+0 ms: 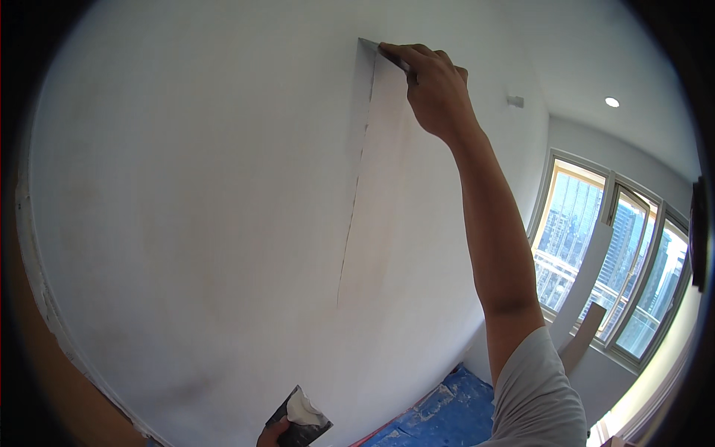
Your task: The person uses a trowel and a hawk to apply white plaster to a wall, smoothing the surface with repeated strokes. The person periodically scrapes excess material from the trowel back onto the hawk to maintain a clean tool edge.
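High on the white wall (194, 186), my right hand (441, 93) grips a putty knife (370, 46), its blade against the surface. Below the blade runs a thin, broken dark line (356, 182), with a faintly pinkish patch on its right and a greyish strip along its upper left. Low in the view, my left hand (274, 432) is closed on a wide dark scraper (314, 433). A lump of white putty (302, 408) lies on that scraper. Only part of the left hand shows; its handle grip is cut off by the lower edge.
A blue, stained sheet (443, 413) covers the floor at the wall's foot. Windows (573, 216) stand at the right, with long boards (593, 272) leaning before them. A small grey fitting (515, 101) sits on the wall; a round light (612, 102) shines in the ceiling.
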The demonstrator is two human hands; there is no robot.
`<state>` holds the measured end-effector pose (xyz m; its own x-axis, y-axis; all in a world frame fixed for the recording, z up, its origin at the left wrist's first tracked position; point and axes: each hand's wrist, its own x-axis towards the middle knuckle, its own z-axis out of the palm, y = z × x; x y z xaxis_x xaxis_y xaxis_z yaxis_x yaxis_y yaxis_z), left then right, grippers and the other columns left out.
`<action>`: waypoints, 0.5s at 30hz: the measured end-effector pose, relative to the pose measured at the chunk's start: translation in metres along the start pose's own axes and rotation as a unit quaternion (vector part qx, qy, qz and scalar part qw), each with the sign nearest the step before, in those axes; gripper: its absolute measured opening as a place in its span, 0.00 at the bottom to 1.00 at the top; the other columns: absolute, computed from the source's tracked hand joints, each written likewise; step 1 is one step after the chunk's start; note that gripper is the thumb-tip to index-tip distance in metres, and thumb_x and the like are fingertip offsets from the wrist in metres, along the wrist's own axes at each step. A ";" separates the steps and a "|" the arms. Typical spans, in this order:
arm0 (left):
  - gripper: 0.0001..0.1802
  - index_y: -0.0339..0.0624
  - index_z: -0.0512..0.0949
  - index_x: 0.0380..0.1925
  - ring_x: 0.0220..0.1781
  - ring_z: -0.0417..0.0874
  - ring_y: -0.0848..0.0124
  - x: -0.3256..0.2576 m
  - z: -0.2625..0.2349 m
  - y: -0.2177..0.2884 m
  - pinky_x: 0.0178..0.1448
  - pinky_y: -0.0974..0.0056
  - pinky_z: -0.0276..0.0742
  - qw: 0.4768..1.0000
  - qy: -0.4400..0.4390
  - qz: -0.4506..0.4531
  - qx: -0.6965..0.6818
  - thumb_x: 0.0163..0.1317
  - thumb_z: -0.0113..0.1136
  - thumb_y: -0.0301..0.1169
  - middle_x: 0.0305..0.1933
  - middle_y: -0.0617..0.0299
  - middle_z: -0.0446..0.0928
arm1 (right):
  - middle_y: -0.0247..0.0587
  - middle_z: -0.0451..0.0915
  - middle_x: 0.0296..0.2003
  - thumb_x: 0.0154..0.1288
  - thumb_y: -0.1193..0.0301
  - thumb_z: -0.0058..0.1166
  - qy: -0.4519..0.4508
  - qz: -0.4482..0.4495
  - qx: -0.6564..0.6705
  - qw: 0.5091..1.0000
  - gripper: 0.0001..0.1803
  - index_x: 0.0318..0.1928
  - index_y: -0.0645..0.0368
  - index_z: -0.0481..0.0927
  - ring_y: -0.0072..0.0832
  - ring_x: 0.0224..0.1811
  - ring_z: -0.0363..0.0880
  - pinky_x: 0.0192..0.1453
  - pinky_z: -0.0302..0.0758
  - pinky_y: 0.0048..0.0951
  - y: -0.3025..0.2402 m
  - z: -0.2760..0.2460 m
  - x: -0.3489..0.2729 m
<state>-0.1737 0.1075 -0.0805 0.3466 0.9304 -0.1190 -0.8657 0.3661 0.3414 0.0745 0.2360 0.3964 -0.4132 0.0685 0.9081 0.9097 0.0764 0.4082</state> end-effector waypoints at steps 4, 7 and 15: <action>0.25 0.35 0.74 0.67 0.42 0.89 0.71 0.003 0.005 0.007 0.28 0.69 0.84 0.999 -0.043 -0.019 0.017 0.72 0.57 0.30 0.50 0.59 0.86 | 0.30 0.83 0.61 0.61 0.88 0.51 -0.025 0.001 0.050 0.998 0.33 0.64 0.45 0.82 0.37 0.63 0.76 0.70 0.62 0.48 -0.042 0.001 -0.086; 0.26 0.32 0.74 0.67 0.39 0.89 0.68 0.003 0.000 0.007 0.24 0.69 0.84 0.999 0.004 -0.014 0.049 0.72 0.58 0.33 0.48 0.56 0.86 | 0.29 0.79 0.65 0.54 0.89 0.58 -0.097 0.031 0.045 0.994 0.41 0.68 0.43 0.78 0.38 0.65 0.74 0.70 0.61 0.50 -0.074 0.002 -0.142; 0.30 0.34 0.70 0.63 0.59 0.83 0.66 -0.005 -0.002 0.013 0.58 0.64 0.83 0.981 -0.014 0.090 0.173 0.58 0.64 0.18 0.60 0.52 0.77 | 0.30 0.71 0.72 0.48 0.86 0.62 -0.223 0.027 0.071 0.972 0.49 0.74 0.41 0.72 0.35 0.65 0.71 0.68 0.56 0.50 -0.124 -0.002 -0.272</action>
<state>-0.1874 0.1074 -0.0776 0.2140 0.9768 -0.0037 -0.7408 0.1648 0.6512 0.0740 0.2058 0.0991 -0.3709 0.4978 0.7839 0.9286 0.1951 0.3155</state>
